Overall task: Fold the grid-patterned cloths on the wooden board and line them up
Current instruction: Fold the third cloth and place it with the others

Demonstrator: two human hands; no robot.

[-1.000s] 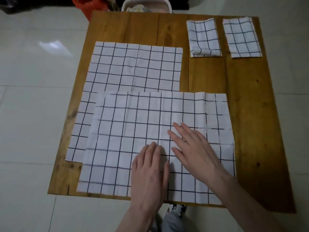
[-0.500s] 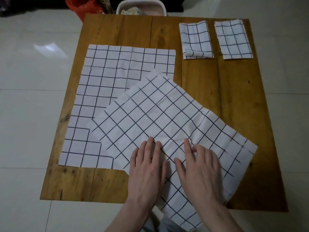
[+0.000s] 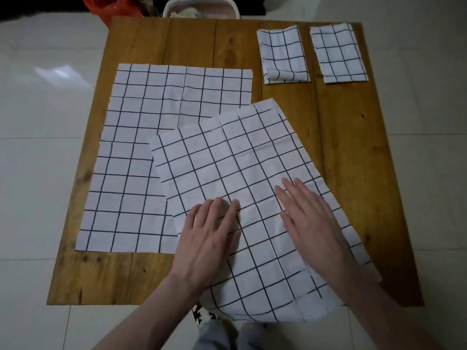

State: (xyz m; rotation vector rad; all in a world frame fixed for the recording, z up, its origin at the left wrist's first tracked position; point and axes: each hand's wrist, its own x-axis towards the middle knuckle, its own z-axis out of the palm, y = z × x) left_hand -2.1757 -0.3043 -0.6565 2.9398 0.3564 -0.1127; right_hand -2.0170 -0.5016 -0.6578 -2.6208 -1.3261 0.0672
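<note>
While both hands, left hand point(image 3: 209, 238) and right hand point(image 3: 312, 218), press flat with fingers spread on a tilted cloth point(image 3: 242, 188), it overlaps a second open cloth point(image 3: 141, 157). Two folded cloths point(image 3: 284, 55) sit at the wooden board's point(image 3: 353, 147) far right.

One view only, from a wide-angle camera worn on the person's head, looking forward and steeply down onto the brown wooden plank counter point(image 3: 348, 147) from its near edge. It sits close: the bare left hand point(image 3: 207, 238) and bare right hand point(image 3: 313, 221) fill the lower middle, with both forearms running in from the bottom edge. The whole counter fits in frame (its sides lean inward toward the near edge, a wide-lens effect), with pale glossy tiled floor point(image 3: 38, 122) showing on either side and a strip beyond the far edge along the top.
</note>
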